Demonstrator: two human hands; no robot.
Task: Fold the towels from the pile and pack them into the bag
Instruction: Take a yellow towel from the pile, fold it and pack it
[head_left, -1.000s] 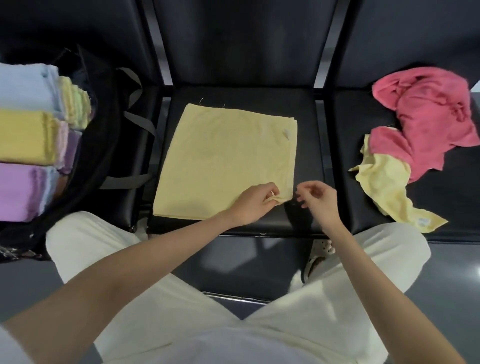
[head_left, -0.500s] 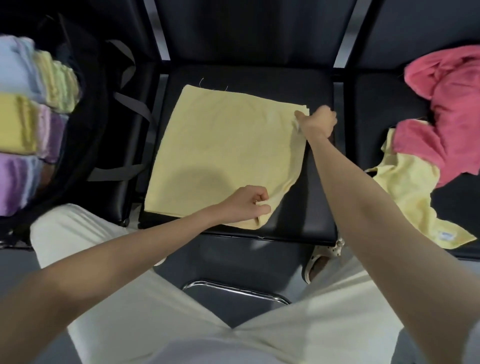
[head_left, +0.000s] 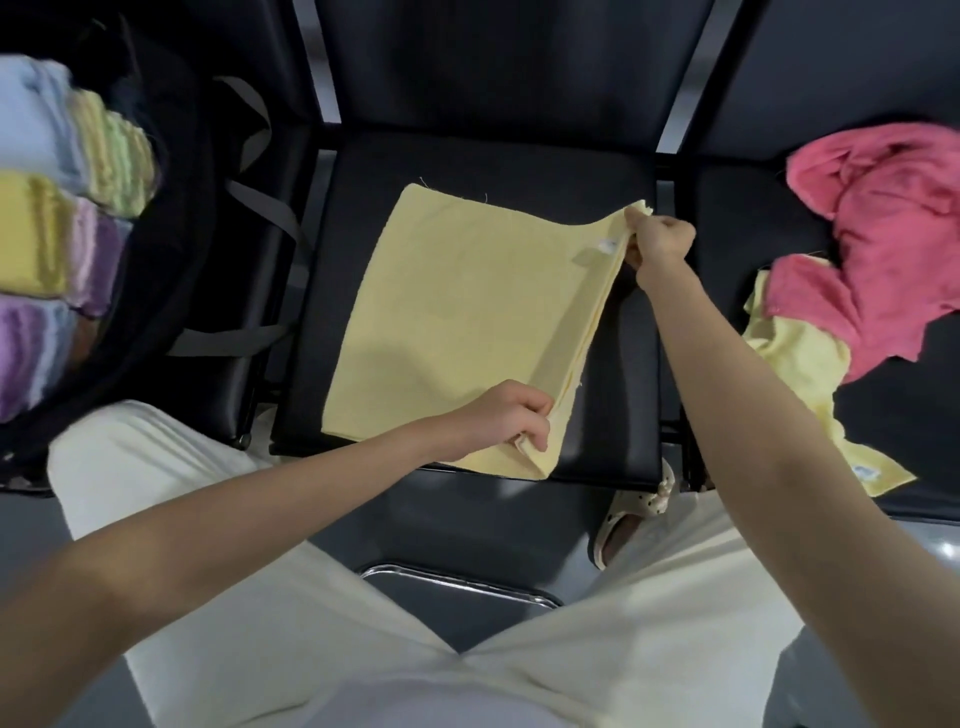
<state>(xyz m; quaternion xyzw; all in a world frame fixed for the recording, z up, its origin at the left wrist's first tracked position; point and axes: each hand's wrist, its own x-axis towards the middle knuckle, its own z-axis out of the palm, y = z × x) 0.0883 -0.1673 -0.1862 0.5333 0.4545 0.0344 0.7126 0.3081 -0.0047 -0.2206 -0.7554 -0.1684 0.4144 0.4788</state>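
A pale yellow towel (head_left: 457, 322), folded into a flat square, lies on the middle black seat (head_left: 613, 332). My left hand (head_left: 511, 418) pinches its near right corner. My right hand (head_left: 657, 247) pinches its far right corner, and the whole right edge is lifted off the seat. On the left stands the open black bag (head_left: 171, 270) with several folded towels (head_left: 47, 244) in blue, yellow, green and purple. On the right seat lies the pile: a crumpled pink towel (head_left: 893, 228) over a yellow towel (head_left: 800, 364).
Grey straps (head_left: 270, 218) of the bag hang over the left seat. Metal bars separate the seats. My knees in cream trousers (head_left: 218, 519) are close to the seat front, with a sandalled foot (head_left: 634, 514) and a metal frame (head_left: 457, 582) on the floor.
My right hand went from the near edge to the far right corner and took hold of it. Both hands have now raised the towel's right edge off the seat.
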